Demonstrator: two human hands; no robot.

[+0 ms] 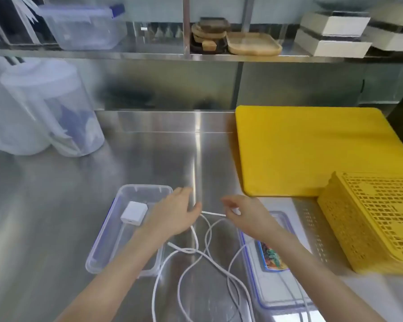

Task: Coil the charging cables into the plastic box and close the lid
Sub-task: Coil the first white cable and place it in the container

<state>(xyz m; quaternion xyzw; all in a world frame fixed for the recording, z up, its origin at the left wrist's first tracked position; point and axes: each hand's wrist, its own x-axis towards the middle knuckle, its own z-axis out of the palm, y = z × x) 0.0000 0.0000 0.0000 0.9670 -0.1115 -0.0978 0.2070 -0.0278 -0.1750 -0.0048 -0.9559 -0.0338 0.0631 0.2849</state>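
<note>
A clear plastic box (107,235) sits on the steel counter at the lower left, with a white charger block (133,213) lying inside it. Its lid (272,289), clear with a blue seal and a coloured label, lies flat at the lower right. White charging cables (209,259) loop loosely on the counter between the box and the lid. My left hand (175,212) hovers over the box's right rim and holds one end of a short taut stretch of cable. My right hand (244,214) pinches the other end of that stretch just left of the lid.
A yellow cutting board (307,149) lies at the right, with yellow perforated baskets (372,221) at its near corner. Clear plastic jugs (49,110) stand at the left. A shelf above holds a clear container (84,26), wooden trays (251,43) and white boxes (333,33).
</note>
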